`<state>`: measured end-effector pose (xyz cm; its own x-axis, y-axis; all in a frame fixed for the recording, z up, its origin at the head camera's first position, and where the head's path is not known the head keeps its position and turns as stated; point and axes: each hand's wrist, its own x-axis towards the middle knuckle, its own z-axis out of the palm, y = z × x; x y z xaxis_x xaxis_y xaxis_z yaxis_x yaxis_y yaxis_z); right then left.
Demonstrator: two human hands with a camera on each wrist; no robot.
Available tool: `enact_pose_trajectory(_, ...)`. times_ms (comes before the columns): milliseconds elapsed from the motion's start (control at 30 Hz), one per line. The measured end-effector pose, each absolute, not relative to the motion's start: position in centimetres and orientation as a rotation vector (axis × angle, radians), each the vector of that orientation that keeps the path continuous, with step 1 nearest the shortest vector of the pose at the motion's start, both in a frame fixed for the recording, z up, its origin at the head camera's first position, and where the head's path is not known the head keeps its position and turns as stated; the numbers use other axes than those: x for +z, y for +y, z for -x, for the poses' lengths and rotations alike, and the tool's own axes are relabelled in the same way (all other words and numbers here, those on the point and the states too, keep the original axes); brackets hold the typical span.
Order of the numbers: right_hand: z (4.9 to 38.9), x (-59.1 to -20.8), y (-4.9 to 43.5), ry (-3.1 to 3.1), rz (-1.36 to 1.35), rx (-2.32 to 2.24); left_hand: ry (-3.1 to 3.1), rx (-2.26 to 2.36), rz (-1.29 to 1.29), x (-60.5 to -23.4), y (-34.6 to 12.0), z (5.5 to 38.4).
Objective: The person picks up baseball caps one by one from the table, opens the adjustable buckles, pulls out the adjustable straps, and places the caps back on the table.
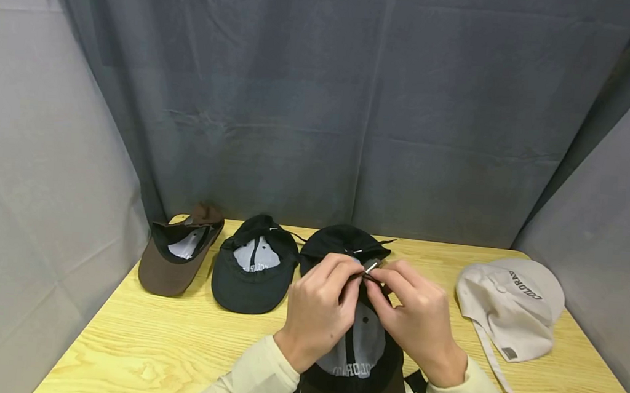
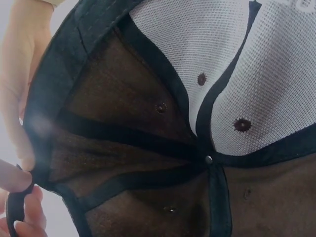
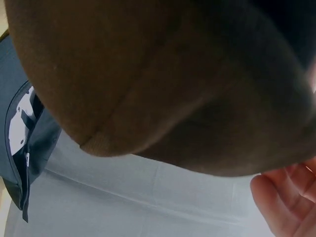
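Brown cap (image 1: pixel 361 348) low near the middle of the frame, inside showing. Narrow grip: left hand (image 1: pixel 320 308) and right hand (image 1: pixel 417 312) pinching its black strap (image 2: pixel 16 210) by a shiny buckle (image 1: pixel 372 266). On the yellow worktop (image 1: pixel 136 349), black cap (image 1: pixel 345 239) behind the hands, second black cap (image 1: pixel 249 293) and other brown cap (image 1: pixel 171 271) at left, pale cap (image 1: pixel 511 310) at right.

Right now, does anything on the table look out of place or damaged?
Mildly odd: the beige cap on the right lies outer side up, its strap loose over the table, while the brown cap at far left and the black cap beside it show their insides. I see no spill or damage.
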<state>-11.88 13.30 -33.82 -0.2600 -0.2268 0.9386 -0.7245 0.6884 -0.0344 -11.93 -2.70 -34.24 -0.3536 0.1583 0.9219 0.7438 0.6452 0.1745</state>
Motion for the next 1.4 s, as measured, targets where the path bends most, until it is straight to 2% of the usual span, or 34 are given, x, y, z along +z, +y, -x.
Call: enact_pose_trajectory(1400, 11.87, -34.19, 13.45, -1.837, -0.681, 0.628, -1.858, -0.73, 0.731, -34.43, -2.7, 11.78)
